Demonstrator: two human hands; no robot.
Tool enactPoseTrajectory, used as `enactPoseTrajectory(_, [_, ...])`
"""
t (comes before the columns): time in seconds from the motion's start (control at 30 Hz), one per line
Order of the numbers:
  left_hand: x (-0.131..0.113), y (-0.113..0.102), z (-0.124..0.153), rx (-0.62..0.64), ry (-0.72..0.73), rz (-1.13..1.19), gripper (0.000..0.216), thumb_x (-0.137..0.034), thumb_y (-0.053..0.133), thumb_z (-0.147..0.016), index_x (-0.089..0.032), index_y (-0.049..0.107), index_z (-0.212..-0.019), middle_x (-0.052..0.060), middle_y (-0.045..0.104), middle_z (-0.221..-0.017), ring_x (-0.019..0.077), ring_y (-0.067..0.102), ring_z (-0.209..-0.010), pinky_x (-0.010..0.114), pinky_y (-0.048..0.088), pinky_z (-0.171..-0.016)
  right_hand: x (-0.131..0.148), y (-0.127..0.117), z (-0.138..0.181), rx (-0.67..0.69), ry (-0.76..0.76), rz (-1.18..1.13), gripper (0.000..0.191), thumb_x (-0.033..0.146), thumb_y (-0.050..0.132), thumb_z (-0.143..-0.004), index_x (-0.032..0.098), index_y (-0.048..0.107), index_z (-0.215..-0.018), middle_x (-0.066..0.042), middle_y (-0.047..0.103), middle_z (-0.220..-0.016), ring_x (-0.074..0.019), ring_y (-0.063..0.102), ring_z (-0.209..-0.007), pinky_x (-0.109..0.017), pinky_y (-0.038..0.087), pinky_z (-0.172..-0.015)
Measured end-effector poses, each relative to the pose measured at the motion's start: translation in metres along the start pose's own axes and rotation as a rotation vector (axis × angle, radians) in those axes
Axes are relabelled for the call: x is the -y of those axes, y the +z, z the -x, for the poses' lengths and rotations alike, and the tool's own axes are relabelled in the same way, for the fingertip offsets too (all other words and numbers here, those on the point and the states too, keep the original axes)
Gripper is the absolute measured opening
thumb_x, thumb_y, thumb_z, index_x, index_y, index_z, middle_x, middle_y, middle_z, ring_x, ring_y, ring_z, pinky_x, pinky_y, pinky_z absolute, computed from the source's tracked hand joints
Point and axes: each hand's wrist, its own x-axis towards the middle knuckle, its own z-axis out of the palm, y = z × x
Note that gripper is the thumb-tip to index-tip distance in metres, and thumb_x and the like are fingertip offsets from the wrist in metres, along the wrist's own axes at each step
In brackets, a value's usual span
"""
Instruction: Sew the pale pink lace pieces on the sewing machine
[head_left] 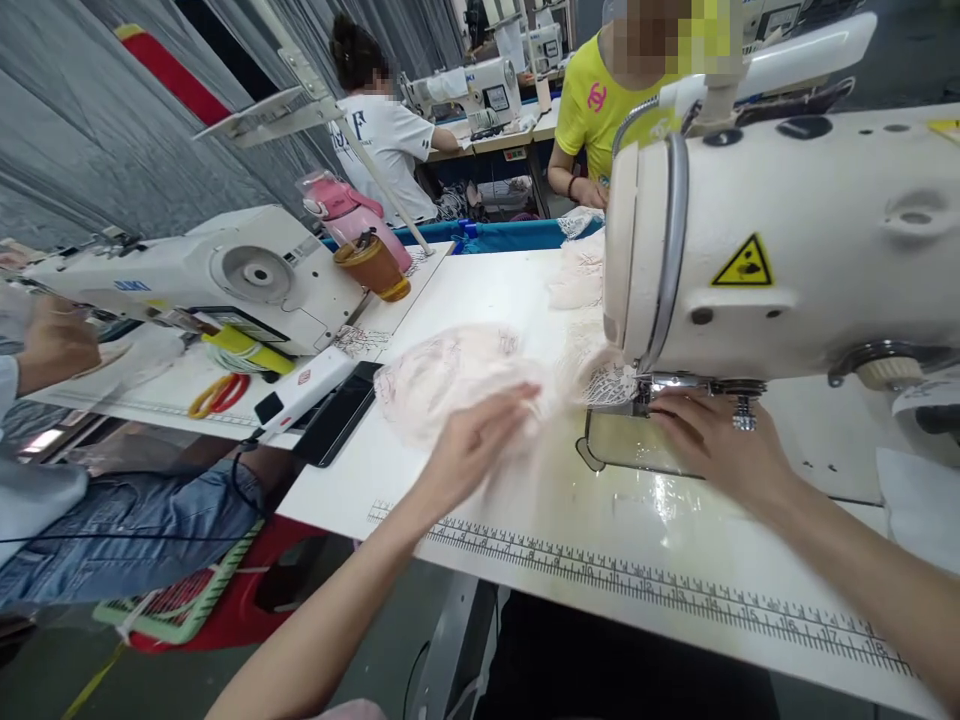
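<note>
A pale pink lace piece (450, 375) lies on the white sewing table (525, 520), stretching to the needle area of a white sewing machine (787, 250). My left hand (476, 440) rests on the lace with fingers stretched out and flat, slightly blurred. My right hand (709, 435) lies at the metal needle plate (622, 445), under the machine head, with fingers curled down against the lace edge beside the presser foot (652, 385). Whether it pinches the fabric is hidden.
A black phone (337, 415) and white box (300, 390) lie at the table's left edge. A neighbouring person in jeans (127, 530) sits at another machine (225, 275). A pink bottle (352, 215) and brown cup (375, 265) stand behind. Two more people work farther back.
</note>
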Motion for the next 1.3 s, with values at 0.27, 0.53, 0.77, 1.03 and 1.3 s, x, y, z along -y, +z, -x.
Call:
enactPoseTrajectory(0.27, [-0.046, 0.057, 0.016, 0.384, 0.522, -0.134, 0.020, -0.027, 0.054, -0.090, -0.017, 0.062, -0.105, 0.008, 0.064, -0.120, 0.0219, 0.057, -0.116, 0.041, 0.046, -0.103, 0.003, -0.011, -0.004, -0.032, -0.090, 0.023, 0.021, 0.012, 0.046, -0.091, 0.019, 0.061, -0.104, 0.000, 0.071, -0.094, -0.0139, 0.062, -0.078, -0.030, 0.043, -0.073])
enactPoseTrajectory(0.53, [-0.045, 0.062, 0.015, 0.175, 0.573, -0.555, 0.019, -0.017, 0.045, -0.090, -0.015, 0.062, -0.098, 0.008, 0.067, -0.112, 0.0226, 0.063, -0.103, 0.037, 0.056, -0.084, 0.001, -0.005, -0.004, 0.026, -0.410, -0.338, 0.024, 0.007, 0.047, -0.084, 0.022, 0.065, -0.087, 0.006, 0.071, -0.088, -0.0125, 0.061, -0.094, -0.037, 0.045, -0.102])
enactPoseTrajectory(0.77, [-0.032, 0.076, -0.003, 0.118, 0.690, -0.738, 0.042, -0.019, 0.043, -0.092, -0.004, 0.050, -0.130, 0.015, 0.055, -0.134, 0.0270, 0.052, -0.124, 0.040, 0.051, -0.100, -0.001, -0.010, -0.005, -0.027, -0.368, -0.155, 0.027, 0.002, 0.048, -0.083, 0.021, 0.067, -0.081, 0.006, 0.072, -0.087, -0.0120, 0.061, -0.087, -0.030, 0.050, -0.080])
enactPoseTrajectory(1.03, [-0.015, 0.080, -0.040, 0.152, 0.711, -0.680, 0.044, -0.019, 0.039, -0.092, -0.009, 0.048, -0.133, 0.013, 0.050, -0.139, 0.0270, 0.048, -0.128, 0.045, 0.048, -0.103, -0.005, -0.014, -0.009, -0.031, -0.234, 0.066, 0.025, 0.006, 0.051, -0.085, 0.021, 0.070, -0.090, 0.006, 0.073, -0.093, -0.0132, 0.064, -0.076, -0.030, 0.047, -0.066])
enactPoseTrajectory(1.3, [-0.008, 0.083, -0.050, 0.107, 0.706, -0.647, 0.041, -0.024, 0.037, -0.095, -0.009, 0.052, -0.131, 0.012, 0.057, -0.132, 0.0274, 0.055, -0.121, 0.046, 0.052, -0.098, -0.007, -0.005, -0.003, 0.131, -0.126, 0.052, 0.029, 0.013, 0.046, -0.089, 0.024, 0.067, -0.107, 0.001, 0.072, -0.102, -0.0170, 0.067, -0.086, -0.031, 0.049, -0.063])
